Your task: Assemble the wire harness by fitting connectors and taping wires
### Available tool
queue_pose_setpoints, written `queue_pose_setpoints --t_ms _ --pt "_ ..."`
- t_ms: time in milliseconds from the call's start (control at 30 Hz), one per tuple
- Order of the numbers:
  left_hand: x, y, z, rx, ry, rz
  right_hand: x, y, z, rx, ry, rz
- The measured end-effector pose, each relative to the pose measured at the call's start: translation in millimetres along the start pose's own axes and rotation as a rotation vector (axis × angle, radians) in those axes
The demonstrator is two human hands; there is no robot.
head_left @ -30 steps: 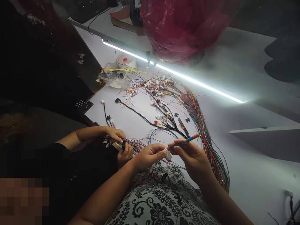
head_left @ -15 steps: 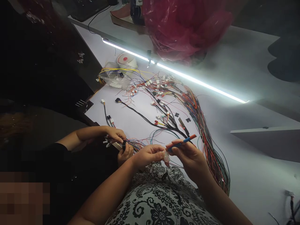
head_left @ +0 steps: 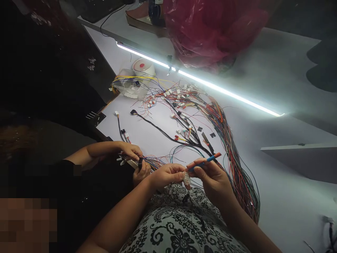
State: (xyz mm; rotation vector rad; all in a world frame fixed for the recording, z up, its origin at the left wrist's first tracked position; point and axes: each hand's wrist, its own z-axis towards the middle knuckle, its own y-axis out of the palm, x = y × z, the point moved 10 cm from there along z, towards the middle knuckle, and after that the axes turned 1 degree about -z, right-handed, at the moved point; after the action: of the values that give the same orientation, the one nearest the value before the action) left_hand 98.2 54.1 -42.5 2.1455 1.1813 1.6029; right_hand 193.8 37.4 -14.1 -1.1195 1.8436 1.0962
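Between the thumb and fingers of my left hand [head_left: 171, 174] is a white, ribbed wire connector [head_left: 186, 178]. My right hand [head_left: 212, 175] is closed around a blue pen-like tool [head_left: 202, 163] with an orange end, which points up and to the right. The tool's lower end meets the connector's upper edge; its tip is hidden by my fingers. Both hands are close together above my patterned clothing. Beyond them, a black-sleeved cable harness [head_left: 168, 134] with several small connectors lies on the white table [head_left: 155, 121].
A co-worker's hands [head_left: 139, 165] hold a black roll at a wire bundle to the left. A thick bundle of coloured wires [head_left: 229, 140] curves down the right side. A clear plastic tray [head_left: 131, 92] and a lit tube lamp [head_left: 226, 90] are farther back.
The view has shifted slightly. My right hand and the blue tool are tilted a little differently, while my left hand keeps its hold on the connector.
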Motion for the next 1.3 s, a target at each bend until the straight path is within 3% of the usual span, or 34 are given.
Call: queue_pose_setpoints --t_ms 767,1067,1300 --pt "-4.4 1.8 0.9 -0.023 -0.022 -0.064 2.4 -0.5 -0.8 0.032 0.014 -0.062" --pt "-2.5 2.6 2.1 -0.02 -0.001 -0.06 -14.1 5.3 -2.0 -0.047 -0.088 -0.217" --pt "0.4 0.2 2.2 0.036 0.06 -0.047 -24.2 1.5 0.3 -0.07 -0.225 -0.579"
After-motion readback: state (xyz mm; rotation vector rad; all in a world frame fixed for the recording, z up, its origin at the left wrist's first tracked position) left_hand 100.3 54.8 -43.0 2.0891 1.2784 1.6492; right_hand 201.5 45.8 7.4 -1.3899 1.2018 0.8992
